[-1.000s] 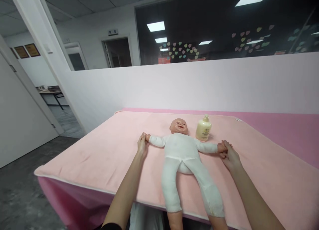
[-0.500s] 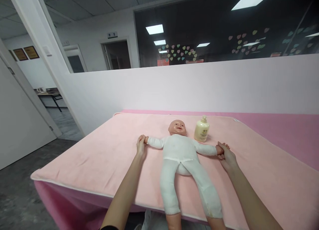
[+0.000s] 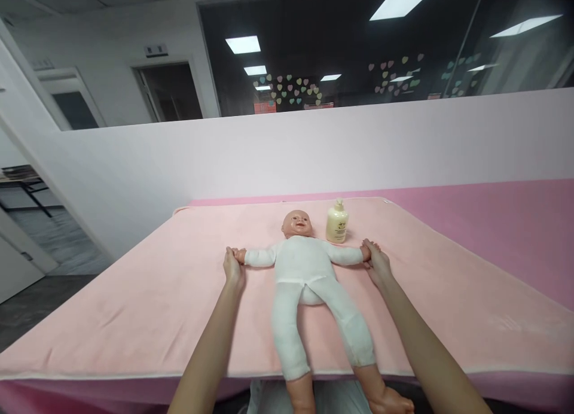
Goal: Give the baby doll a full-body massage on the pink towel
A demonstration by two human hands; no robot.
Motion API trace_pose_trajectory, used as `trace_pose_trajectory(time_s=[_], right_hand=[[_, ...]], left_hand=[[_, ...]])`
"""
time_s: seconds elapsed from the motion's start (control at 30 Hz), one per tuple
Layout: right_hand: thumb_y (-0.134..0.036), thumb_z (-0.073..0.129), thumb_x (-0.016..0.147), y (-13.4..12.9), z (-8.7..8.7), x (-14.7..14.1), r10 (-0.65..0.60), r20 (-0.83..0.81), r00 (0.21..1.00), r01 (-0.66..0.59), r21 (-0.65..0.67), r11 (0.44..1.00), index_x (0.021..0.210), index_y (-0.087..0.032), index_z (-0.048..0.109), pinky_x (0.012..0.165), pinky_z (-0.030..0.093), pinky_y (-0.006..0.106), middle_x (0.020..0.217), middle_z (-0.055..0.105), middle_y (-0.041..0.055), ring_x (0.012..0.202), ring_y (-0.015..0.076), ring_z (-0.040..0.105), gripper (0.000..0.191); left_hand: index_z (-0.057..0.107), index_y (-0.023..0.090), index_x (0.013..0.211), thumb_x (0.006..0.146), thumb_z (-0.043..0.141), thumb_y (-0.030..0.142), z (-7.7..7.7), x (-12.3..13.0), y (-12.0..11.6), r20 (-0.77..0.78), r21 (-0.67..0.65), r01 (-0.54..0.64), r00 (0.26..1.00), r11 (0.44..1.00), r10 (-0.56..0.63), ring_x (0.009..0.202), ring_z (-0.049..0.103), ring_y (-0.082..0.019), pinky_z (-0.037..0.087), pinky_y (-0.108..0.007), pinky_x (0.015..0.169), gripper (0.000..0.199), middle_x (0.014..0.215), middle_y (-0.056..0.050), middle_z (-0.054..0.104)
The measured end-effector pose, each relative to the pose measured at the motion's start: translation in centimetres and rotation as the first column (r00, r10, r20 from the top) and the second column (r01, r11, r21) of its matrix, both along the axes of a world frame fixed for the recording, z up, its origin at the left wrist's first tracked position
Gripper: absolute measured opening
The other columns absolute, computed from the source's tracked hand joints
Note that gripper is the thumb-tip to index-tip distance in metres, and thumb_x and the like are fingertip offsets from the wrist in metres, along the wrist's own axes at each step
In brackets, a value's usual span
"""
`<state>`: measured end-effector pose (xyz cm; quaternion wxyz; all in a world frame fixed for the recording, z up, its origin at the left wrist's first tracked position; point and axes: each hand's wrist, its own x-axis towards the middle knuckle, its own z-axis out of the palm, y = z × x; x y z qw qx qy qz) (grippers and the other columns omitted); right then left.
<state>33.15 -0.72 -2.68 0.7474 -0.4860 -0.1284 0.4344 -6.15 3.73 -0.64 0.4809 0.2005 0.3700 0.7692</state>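
Note:
A baby doll (image 3: 305,261) with a white cloth body lies face up on a pink blanket (image 3: 188,294), its arms spread and its feet past the front edge. At the left, my left hand (image 3: 234,267) is closed around one of the doll's hands. My right hand (image 3: 377,263) grips the other doll hand on the right side. A pale yellow pump bottle (image 3: 337,222) stands upright beside the doll's head, a little behind its right-side arm.
Behind the blanket runs a low white wall (image 3: 287,154) with a dark window (image 3: 341,49) above it. A pink surface (image 3: 506,234) shows to the right. A desk (image 3: 22,180) stands far off at the left.
The camera view has turned to the right, so the scene sits further left. Both hands still hold the doll's hands, and its arms look slightly more level.

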Motion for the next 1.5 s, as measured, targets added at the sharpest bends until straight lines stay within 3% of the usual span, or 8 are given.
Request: trace_pose_trajectory(time_s=[0.23,0.47,0.6,0.7,0.93,1.1,1.33,1.5], right_hand=[[-0.032,0.067,0.064,-0.4,0.9,0.3,0.174,-0.034,0.984,-0.171,0.074,0.982,0.079,-0.021,0.058,0.041,0.038,0.017,0.077,0.065,-0.0001,0.061,0.0104,0.056,0.021],[-0.029,0.068,0.061,-0.4,0.8,0.8,0.227,-0.022,0.974,-0.222,0.131,0.966,0.077,-0.020,0.058,0.044,0.039,0.018,0.075,0.063,-0.0013,0.062,0.0107,0.056,0.022],[-0.033,0.071,0.059,0.1,0.3,0.7,0.151,0.004,0.989,-0.151,0.081,0.985,0.070,-0.019,0.055,0.039,0.032,0.017,0.068,0.060,-0.0036,0.055,0.0081,0.051,0.024],[-0.031,0.072,0.058,0.3,0.1,0.7,0.098,-0.053,0.994,-0.091,0.120,0.989,0.068,-0.019,0.054,0.043,0.038,0.016,0.063,0.057,-0.0054,0.054,0.0073,0.050,0.023],[-0.032,0.076,0.059,0.3,-0.2,0.2,0.005,-0.085,0.996,0.005,0.117,0.993,0.060,-0.020,0.044,0.048,0.046,0.020,0.055,0.051,-0.0069,0.049,0.0071,0.047,0.034],[-0.025,0.077,0.054,0.4,-0.2,0.3,0.117,-0.134,0.984,-0.084,0.226,0.970,0.065,-0.020,0.047,0.057,0.052,0.023,0.062,0.057,-0.0054,0.056,0.0090,0.055,0.033],[-0.023,0.073,0.056,0.3,0.0,0.5,0.151,-0.126,0.981,-0.126,0.187,0.974,0.071,-0.021,0.052,0.056,0.052,0.025,0.060,0.056,-0.0059,0.052,0.0097,0.054,0.026],[-0.042,0.064,0.065,-0.2,0.7,0.5,0.219,-0.193,0.956,-0.170,0.240,0.956,0.071,-0.020,0.053,0.059,0.052,0.029,0.055,0.052,-0.0030,0.051,0.0117,0.054,0.026]], left_hand=[[0.055,0.016,0.086,0.084,0.046,0.019,0.3,-0.3,-0.2,0.002,-0.050,-0.025,1.000,0.998,0.025,0.070,0.060,-0.012,0.048,-0.029,0.075,0.009,0.078,-0.003,0.059],[0.054,0.015,0.080,0.071,0.050,0.014,0.5,-0.7,-0.2,0.137,-0.025,0.056,0.989,0.998,-0.052,0.065,0.058,-0.012,0.049,-0.027,0.072,0.009,0.066,-0.001,0.055],[0.052,0.016,0.084,0.069,0.048,0.011,0.4,-0.4,-0.3,0.028,-0.079,0.016,1.000,0.997,-0.014,0.062,0.057,-0.011,0.048,-0.027,0.069,0.017,0.064,0.001,0.055],[0.050,0.017,0.084,0.070,0.048,0.011,0.4,-0.1,-0.4,-0.089,-0.102,-0.037,0.996,0.994,0.028,0.059,0.057,-0.011,0.047,-0.026,0.066,0.015,0.062,0.002,0.055],[0.048,0.018,0.084,0.072,0.055,0.022,0.8,0.3,-0.8,-0.115,-0.058,-0.018,0.993,0.998,0.011,0.052,0.055,-0.012,0.047,-0.029,0.060,0.014,0.056,0.004,0.053],[0.050,0.019,0.093,0.072,0.056,0.022,0.4,0.1,-0.8,-0.222,-0.059,-0.022,0.975,0.998,0.009,0.060,0.058,-0.012,0.046,-0.027,0.064,0.022,0.064,0.002,0.056],[0.054,0.022,0.099,0.064,0.059,0.013,0.1,-0.2,-0.5,-0.300,-0.098,0.011,0.953,0.995,-0.040,0.071,0.057,-0.012,0.043,-0.023,0.065,0.036,0.076,0.000,0.060],[0.053,0.021,0.099,0.068,0.059,0.014,0.4,-0.1,-0.7,-0.294,-0.103,0.003,0.955,0.995,-0.033,0.072,0.058,-0.013,0.044,-0.024,0.067,0.032,0.076,-0.001,0.061]])
